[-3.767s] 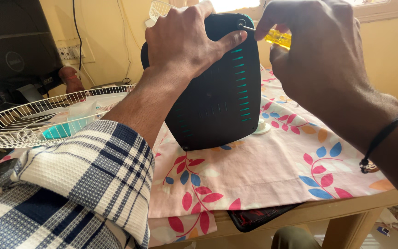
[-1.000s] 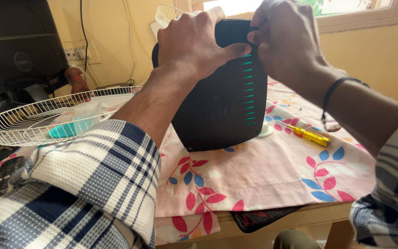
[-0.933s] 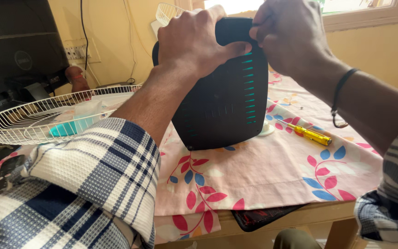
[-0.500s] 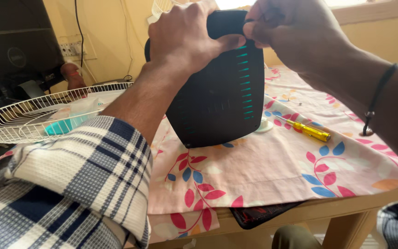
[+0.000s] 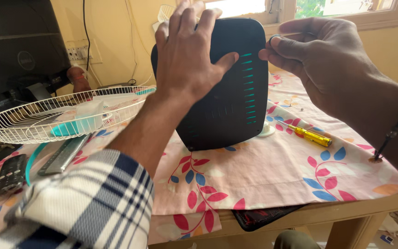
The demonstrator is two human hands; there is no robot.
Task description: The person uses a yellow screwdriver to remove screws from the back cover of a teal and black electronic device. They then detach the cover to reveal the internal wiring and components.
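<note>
Black plastic panel (image 5: 222,92) propped upright on floral cloth (image 5: 272,175).
Left hand (image 5: 187,55) presses it, fingers spread; right hand (image 5: 321,60) pinches a small ring beside it.

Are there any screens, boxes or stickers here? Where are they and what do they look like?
Monitor: far left behind the table, a dark, switched-off rectangle with a small round badge.
Remote control: left table edge, a slim black bar with rows of small buttons.
Socket plate: on the yellow wall, pale and rectangular.
No boxes or stickers show; the black panel under the left hand has only green slits.
</note>
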